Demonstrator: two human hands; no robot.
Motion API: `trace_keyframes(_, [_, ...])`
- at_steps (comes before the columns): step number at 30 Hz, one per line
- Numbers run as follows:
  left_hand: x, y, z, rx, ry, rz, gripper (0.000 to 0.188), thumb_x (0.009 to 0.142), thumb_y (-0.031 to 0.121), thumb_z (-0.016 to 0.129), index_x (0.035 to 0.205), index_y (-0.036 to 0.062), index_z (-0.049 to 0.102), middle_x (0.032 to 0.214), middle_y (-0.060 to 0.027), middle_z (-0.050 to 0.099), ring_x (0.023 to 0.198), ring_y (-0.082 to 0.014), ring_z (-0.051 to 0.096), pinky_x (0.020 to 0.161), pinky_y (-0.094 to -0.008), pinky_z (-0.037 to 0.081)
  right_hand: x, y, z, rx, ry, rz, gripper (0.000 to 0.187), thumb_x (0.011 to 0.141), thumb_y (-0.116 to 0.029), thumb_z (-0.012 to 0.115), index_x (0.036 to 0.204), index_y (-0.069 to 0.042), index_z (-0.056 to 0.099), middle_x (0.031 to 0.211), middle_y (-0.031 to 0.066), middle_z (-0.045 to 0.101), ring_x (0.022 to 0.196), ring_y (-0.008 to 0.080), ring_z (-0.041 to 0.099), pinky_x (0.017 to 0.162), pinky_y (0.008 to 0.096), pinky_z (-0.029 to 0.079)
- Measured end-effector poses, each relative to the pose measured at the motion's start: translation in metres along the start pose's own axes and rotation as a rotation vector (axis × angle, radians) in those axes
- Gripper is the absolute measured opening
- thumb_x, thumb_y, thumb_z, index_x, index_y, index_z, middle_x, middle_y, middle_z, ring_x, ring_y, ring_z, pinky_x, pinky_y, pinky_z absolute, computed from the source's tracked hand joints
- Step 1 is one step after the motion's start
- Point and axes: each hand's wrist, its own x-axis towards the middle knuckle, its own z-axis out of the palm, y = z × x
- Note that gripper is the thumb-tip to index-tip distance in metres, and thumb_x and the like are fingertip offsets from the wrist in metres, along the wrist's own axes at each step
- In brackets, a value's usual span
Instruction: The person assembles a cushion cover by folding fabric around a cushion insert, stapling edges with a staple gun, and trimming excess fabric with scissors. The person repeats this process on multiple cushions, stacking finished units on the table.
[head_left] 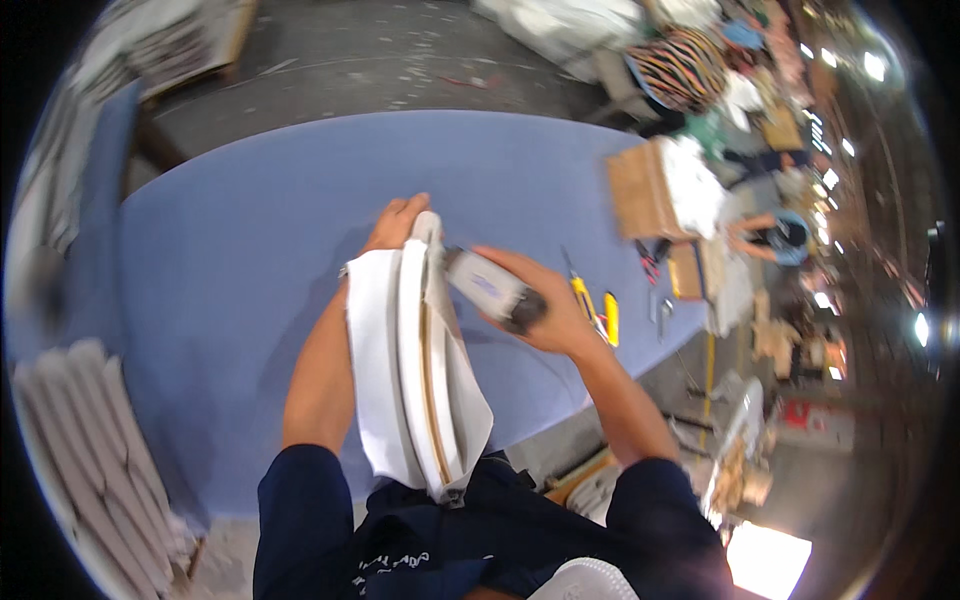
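A long curved piece covered in white fabric (pixel 380 340) stands on edge in front of me, running from my body out over the blue-covered table (pixel 230 220). Loose fabric flaps hang down both its sides, and a thin tan strip runs along its upper edge. My left hand (pixel 395 226) is closed around its far end, the fingers partly hidden behind it. My right hand (pixel 548 318) grips a blocky grey hand tool (pixel 485 282) with a dark end, slightly blurred. The tool's front lies against or very near the right side of the piece; I cannot tell whether they touch.
Right of my right hand lie yellow-handled tools (pixel 612 318), red-handled pliers (pixel 650 262) and a cardboard box (pixel 640 190). A stack of pale padded pieces (pixel 90 450) stands at lower left. Co-workers, one in a blue top (pixel 790 235), are farther off at right.
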Motion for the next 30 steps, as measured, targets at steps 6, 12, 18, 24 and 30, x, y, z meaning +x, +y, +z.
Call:
trace_keyframes(6, [-0.116,0.135,-0.071,0.498,0.513,0.244,0.064,0.101,0.043,0.049,0.070,-0.0100,0.065,0.069,-0.0292,0.064,0.067,-0.0450,0.064,0.073,-0.0531,0.051,-0.101,0.030,-0.012,0.295,-0.055,0.526,0.063,0.078,-0.006,0.082,0.137,-0.005,0.061,0.129,0.0146,0.068,0.116,0.0276,0.066,0.099,0.0364,0.052])
trace_keyframes(12, [-0.240,0.235,-0.025,1.009,0.876,0.396,0.064,0.104,0.046,0.047,0.070,-0.0034,0.069,0.073,-0.0286,0.067,0.070,-0.0498,0.065,0.066,-0.0535,0.052,-0.159,0.139,0.031,-0.171,0.092,0.267,0.062,0.078,-0.010,0.082,0.136,-0.004,0.061,0.133,0.0184,0.061,0.125,0.0381,0.059,0.103,0.0422,0.050])
trace_keyframes(18, [-0.305,0.250,0.063,1.387,0.774,0.276,0.069,0.105,0.056,0.047,0.067,0.0029,0.069,0.072,-0.0213,0.068,0.070,-0.0444,0.066,0.063,-0.0505,0.051,-0.201,0.152,0.028,0.422,0.248,0.117,0.036,0.095,-0.011,0.071,0.129,-0.001,0.067,0.122,0.0136,0.071,0.108,0.0235,0.071,0.093,0.0344,0.055])
trace_keyframes(24, [-0.351,0.242,0.117,1.499,0.699,0.339,0.064,0.103,0.064,0.047,0.083,0.0105,0.076,0.074,-0.0169,0.069,0.071,-0.0416,0.066,0.062,-0.0486,0.049,-0.218,0.092,-0.053,0.738,0.432,-0.068,0.026,0.100,-0.006,0.064,0.125,0.000,0.070,0.119,0.0092,0.072,0.107,0.0174,0.070,0.093,0.0306,0.055])
trace_keyframes(30, [-0.382,0.229,0.132,1.533,0.843,0.259,0.062,0.102,0.066,0.046,0.098,0.0130,0.078,0.082,-0.0177,0.072,0.076,-0.0414,0.068,0.065,-0.0500,0.051,-0.202,0.014,-0.072,0.697,0.180,-0.379,0.027,0.100,-0.003,0.062,0.127,0.000,0.069,0.118,0.0105,0.071,0.103,0.0175,0.069,0.092,0.0310,0.055])
